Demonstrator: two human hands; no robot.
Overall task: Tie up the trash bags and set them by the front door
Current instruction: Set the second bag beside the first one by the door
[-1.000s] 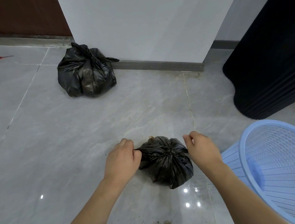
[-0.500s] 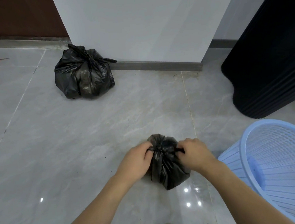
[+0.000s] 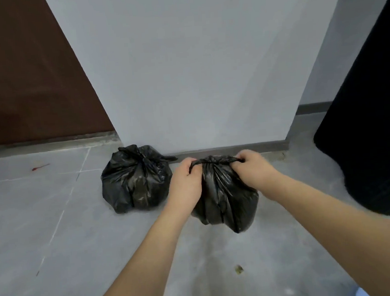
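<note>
A small black trash bag (image 3: 224, 199) hangs off the floor between my two hands. My left hand (image 3: 185, 184) grips the left end of its knotted top, and my right hand (image 3: 253, 169) grips the right end. The knot sits between the two fists. A second, larger black trash bag (image 3: 135, 179) stands tied on the grey floor to the left, against the foot of the white wall (image 3: 194, 65). A dark brown door (image 3: 25, 75) fills the upper left.
A tall black ribbed bin (image 3: 374, 136) stands at the right. A small red object (image 3: 39, 167) lies on the tiles near the door's threshold. A scrap of debris (image 3: 239, 269) lies on the floor below the held bag. A sliver of the blue basket (image 3: 364, 294) shows at the bottom right.
Both hands closed on the small bag's top, lifted it off the floor and carried it forward toward the wall, near the larger bag. The blue basket has almost left the view.
</note>
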